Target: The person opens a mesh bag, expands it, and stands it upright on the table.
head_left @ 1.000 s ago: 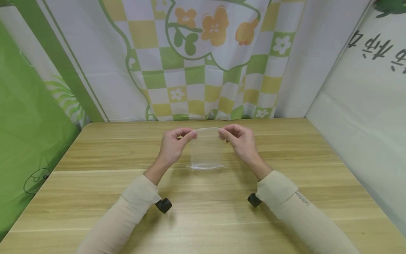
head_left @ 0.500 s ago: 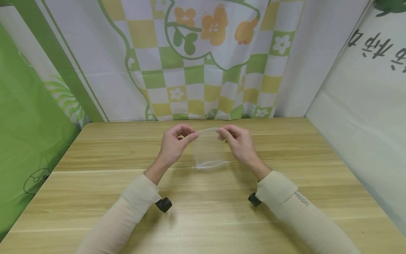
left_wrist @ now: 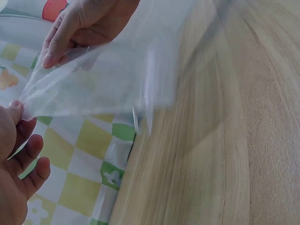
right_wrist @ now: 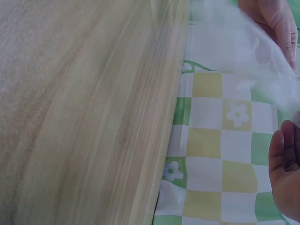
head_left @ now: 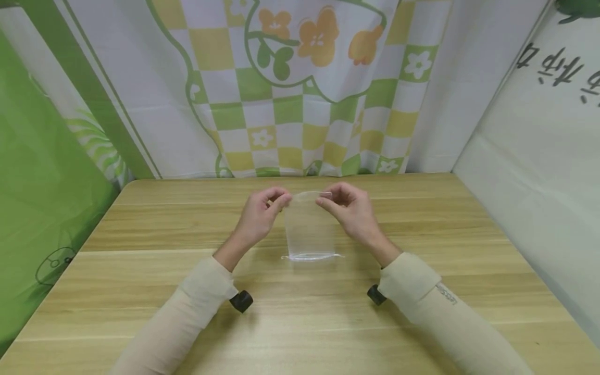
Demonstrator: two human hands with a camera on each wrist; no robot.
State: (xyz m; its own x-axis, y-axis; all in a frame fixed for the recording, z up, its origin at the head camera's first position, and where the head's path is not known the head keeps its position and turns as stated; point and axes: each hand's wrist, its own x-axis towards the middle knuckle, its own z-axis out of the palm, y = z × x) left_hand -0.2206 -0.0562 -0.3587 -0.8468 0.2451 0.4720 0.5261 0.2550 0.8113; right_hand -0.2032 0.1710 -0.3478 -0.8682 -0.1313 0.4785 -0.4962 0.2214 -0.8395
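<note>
A sheer, whitish drawstring pouch (head_left: 310,226) hangs upside down above the table, its gathered cord end (head_left: 311,257) lowest, with short cord tips poking out at both sides. My left hand (head_left: 260,212) pinches the upper left corner between thumb and finger. At the upper right corner, my right hand (head_left: 352,209) pinches the edge with the thumb in front. The left wrist view shows the thin fabric (left_wrist: 112,82) stretched between both hands, seemingly with nothing inside. Only part of my right hand (right_wrist: 287,173) appears in the right wrist view, where the pouch is blurred.
A light wooden table (head_left: 300,323) spreads beneath both arms. Behind its far edge hangs a checked, flowered curtain (head_left: 300,109). Green cloth (head_left: 47,182) borders the left side, and a white sheet with dark writing (head_left: 539,172) the right. A small black device (head_left: 241,301) sits at the left cuff.
The pouch has swung: its low end tilted up on the right half a second ago and now hangs lower and level. The right fingers have shifted slightly on the corner. Both arms stay nearly in place.
</note>
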